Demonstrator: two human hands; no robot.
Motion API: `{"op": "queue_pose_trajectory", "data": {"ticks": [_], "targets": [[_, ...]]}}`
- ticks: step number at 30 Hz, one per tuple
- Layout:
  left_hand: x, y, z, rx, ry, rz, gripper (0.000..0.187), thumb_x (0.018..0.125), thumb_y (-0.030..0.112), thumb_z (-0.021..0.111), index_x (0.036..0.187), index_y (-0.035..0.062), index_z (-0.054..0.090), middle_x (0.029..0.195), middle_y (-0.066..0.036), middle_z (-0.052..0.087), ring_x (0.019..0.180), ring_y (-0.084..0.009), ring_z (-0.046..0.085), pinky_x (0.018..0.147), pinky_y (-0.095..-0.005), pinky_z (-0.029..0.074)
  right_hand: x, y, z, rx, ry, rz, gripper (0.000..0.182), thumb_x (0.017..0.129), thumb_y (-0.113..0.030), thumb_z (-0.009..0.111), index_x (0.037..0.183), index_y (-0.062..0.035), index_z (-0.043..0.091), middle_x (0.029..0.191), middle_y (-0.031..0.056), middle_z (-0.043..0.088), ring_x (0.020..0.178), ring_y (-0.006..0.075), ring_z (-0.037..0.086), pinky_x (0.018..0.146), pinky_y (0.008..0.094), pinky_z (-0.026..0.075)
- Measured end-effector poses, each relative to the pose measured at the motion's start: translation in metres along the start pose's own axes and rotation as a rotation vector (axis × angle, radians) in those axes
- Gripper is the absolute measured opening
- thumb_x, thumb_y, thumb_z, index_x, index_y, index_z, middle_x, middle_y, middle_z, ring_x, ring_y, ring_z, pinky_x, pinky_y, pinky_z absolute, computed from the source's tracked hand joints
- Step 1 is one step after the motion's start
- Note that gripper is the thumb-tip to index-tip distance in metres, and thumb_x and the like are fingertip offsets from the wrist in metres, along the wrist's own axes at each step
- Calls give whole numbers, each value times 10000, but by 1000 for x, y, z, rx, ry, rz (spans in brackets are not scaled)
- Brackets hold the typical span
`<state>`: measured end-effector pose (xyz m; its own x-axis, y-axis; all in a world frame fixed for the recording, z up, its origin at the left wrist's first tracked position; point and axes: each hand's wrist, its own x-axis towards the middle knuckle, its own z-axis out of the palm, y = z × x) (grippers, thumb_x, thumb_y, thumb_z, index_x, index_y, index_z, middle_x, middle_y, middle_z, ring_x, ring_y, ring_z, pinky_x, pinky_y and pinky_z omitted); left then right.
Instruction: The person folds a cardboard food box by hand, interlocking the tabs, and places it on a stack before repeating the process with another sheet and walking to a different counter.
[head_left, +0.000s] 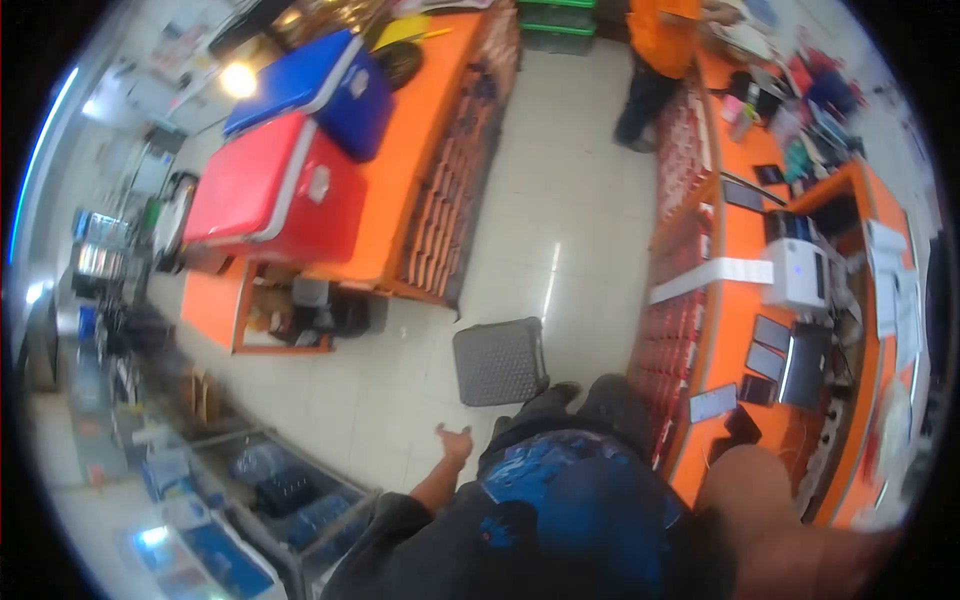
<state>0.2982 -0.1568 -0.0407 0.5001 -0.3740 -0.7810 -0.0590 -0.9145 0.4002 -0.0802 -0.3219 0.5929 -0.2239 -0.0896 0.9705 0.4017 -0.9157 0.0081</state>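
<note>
My left hand (456, 442) hangs at my side over the tiled floor, its fingers apart and holding nothing. Ahead of it, a grey plastic stool (499, 362) with a textured top stands in front of my feet. My bent right arm (755, 500) shows large and blurred at the lower right, beside the orange counter (690, 470); its hand is out of view. Near that arm, a phone with a lit screen (713, 403) and a dark laptop-like device (805, 362) lie on the counter.
A white printer (797, 274) feeds a long paper strip (712, 277) over the counter's edge. Red (275, 190) and blue (315, 95) cooler boxes sit on the left counter. A person in orange (662, 45) stands farther along the aisle. A glass case (285, 490) is at lower left.
</note>
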Motion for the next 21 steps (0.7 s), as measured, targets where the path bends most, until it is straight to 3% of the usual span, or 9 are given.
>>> {"op": "queue_pose_trajectory", "data": {"ticks": [1, 6, 9, 10, 11, 14, 16, 18, 21], "targets": [[-28, 10, 2, -23, 24, -23, 973, 969, 197, 770, 1651, 60, 90, 1227, -331, 638, 964, -352, 727, 857, -506, 603, 7, -1, -8, -135, -111, 10, 547, 1149, -378, 557, 1665, -266, 417, 1743, 40, 317, 1516, 202, 403, 1300, 521, 274], [-78, 49, 43, -314, 31, -29, 995, 964, 220, 757, 1650, 42, 59, 1211, -357, 657, 1024, -386, 738, 914, -498, 602, 23, 40, -38, -22, -237, -92, 505, 1133, -348, 573, 1609, -247, 438, 1685, 44, 347, 1470, 201, 423, 1260, 501, 295], [-58, -20, 70, -210, 166, 32, 981, 965, 229, 750, 1637, -17, 79, 1319, -409, 637, 1164, -465, 714, 1029, -495, 568, 30, 73, -72, 69, -235, -104, 480, 1124, -331, 583, 1576, -237, 451, 1649, 47, 365, 1442, 200, 435, 1236, 490, 308], [-53, -9, 79, -191, 199, 58, 976, 966, 232, 748, 1633, -34, 86, 1347, -422, 630, 1206, -484, 701, 1063, -496, 554, 31, 87, -85, 100, -237, -108, 471, 1121, -325, 586, 1565, -233, 455, 1638, 48, 371, 1433, 200, 439, 1228, 486, 312], [-84, 22, 76, -120, 219, -63, 989, 968, 236, 751, 1643, -34, 82, 1378, -407, 625, 1268, -469, 675, 1120, -488, 519, 33, 97, -101, 139, -229, -119, 463, 1118, -319, 590, 1553, -229, 459, 1626, 49, 377, 1424, 200, 443, 1220, 482, 316], [-104, 37, 94, -94, 407, -163, 1020, 971, 257, 761, 1655, -33, 63, 1398, -385, 624, 1307, -444, 657, 1126, -487, 519, 42, 135, -156, 211, -204, -118, 438, 1109, -301, 599, 1520, -218, 472, 1591, 51, 395, 1396, 199, 455, 1196, 470, 329], [-140, 67, 123, -328, 313, -294, 1026, 981, 266, 766, 1661, -29, 57, 1421, -363, 616, 1326, -416, 646, 1095, -495, 537, 57, 158, -191, 224, -211, -109, 421, 1103, -290, 606, 1498, -211, 480, 1567, 53, 407, 1377, 199, 463, 1180, 463, 337], [-162, 105, 136, -467, 353, -226, 983, 993, 244, 732, 1665, -22, 67, 1412, -366, 607, 1215, -415, 694, 1017, -504, 561, 66, 183, -220, 228, -202, -122, 405, 1097, -278, 613, 1475, -204, 488, 1544, 55, 419, 1359, 198, 471, 1164, 455, 346], [-153, 144, 172, -182, 358, -263, 1048, 967, 307, 775, 1664, -44, 76, 1464, -375, 563, 1261, -447, 661, 1100, -527, 512, 72, 210, -254, 239, -198, -160, 380, 1088, -260, 622, 1442, -193, 501, 1509, 57, 437, 1331, 198, 483, 1140, 443, 359]]}}
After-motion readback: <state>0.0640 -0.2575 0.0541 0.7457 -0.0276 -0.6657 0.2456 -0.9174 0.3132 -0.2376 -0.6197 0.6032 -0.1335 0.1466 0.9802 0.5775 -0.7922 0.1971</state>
